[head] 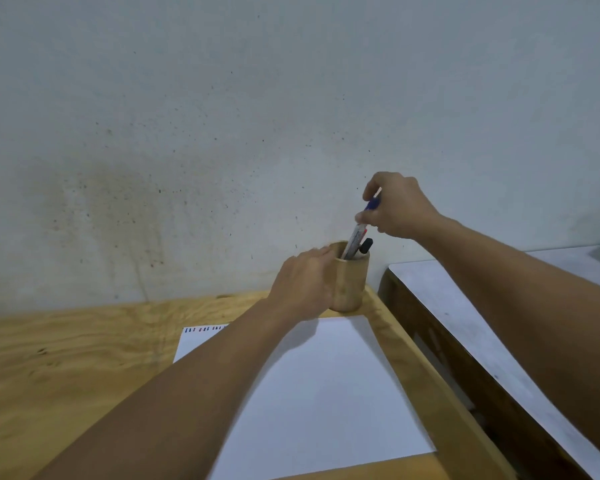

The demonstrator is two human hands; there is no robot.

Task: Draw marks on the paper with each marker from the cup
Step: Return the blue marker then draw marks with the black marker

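A round wooden cup [351, 284] stands at the far right corner of the plywood table, just beyond a white sheet of paper [329, 386]. My left hand [302, 287] wraps the cup's left side. My right hand [394, 206] is above the cup, pinching a white marker with a blue cap [361, 225] whose lower end is inside the cup. A black-capped marker [365, 245] leans in the cup beside it. A row of short blue and red marks [205, 329] runs along the paper's top left edge; my left forearm hides part of the sheet.
The plywood table [66, 368] stretches left of the paper and meets a stained pale wall [222, 133] behind the cup. To the right, across a narrow gap, sits a lower grey-topped bench [440, 306], partly under my right forearm.
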